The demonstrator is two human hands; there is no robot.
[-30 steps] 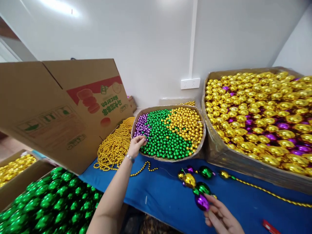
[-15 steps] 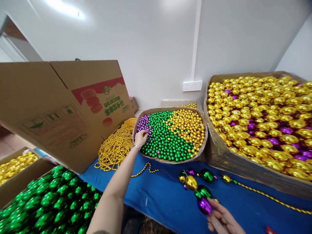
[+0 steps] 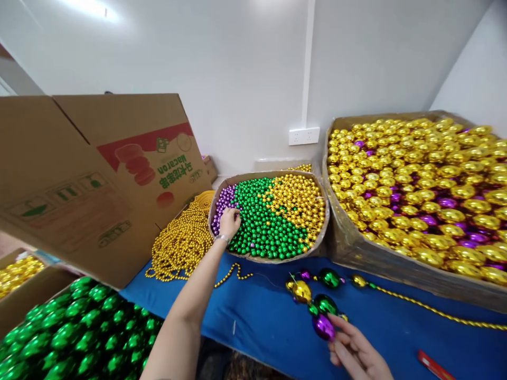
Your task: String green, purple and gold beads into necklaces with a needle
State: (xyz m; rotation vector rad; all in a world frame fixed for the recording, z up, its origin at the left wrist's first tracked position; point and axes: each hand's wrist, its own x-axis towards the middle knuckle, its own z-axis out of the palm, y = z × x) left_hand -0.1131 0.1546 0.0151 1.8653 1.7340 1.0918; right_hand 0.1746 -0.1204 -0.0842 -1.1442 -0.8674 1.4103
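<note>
My left hand (image 3: 229,222) reaches into a shallow box (image 3: 327,216) of small beads. Its fingers are pinched together among the purple beads (image 3: 224,203), right by the green beads (image 3: 253,196); what they hold, if anything, is hidden. My right hand (image 3: 354,345) pinches the large purple bead (image 3: 324,327) at the near end of a bead string. Along that string sit a green bead (image 3: 325,304), a gold bead (image 3: 301,291) and several smaller ones, lying on the blue cloth (image 3: 273,332). A thin thread (image 3: 269,279) runs left from it.
Behind the box's right side stands a big carton (image 3: 336,232) of large gold and purple beads. Gold bead chains (image 3: 180,243) heap up at left, before a cardboard flap (image 3: 130,211). Large green beads (image 3: 85,327) fill the lower left. A red tool (image 3: 435,364) lies at lower right.
The view has shifted slightly to the right, bringing more of the red tool into sight. My left hand stays among the small beads, and my right hand still holds the purple bead.
</note>
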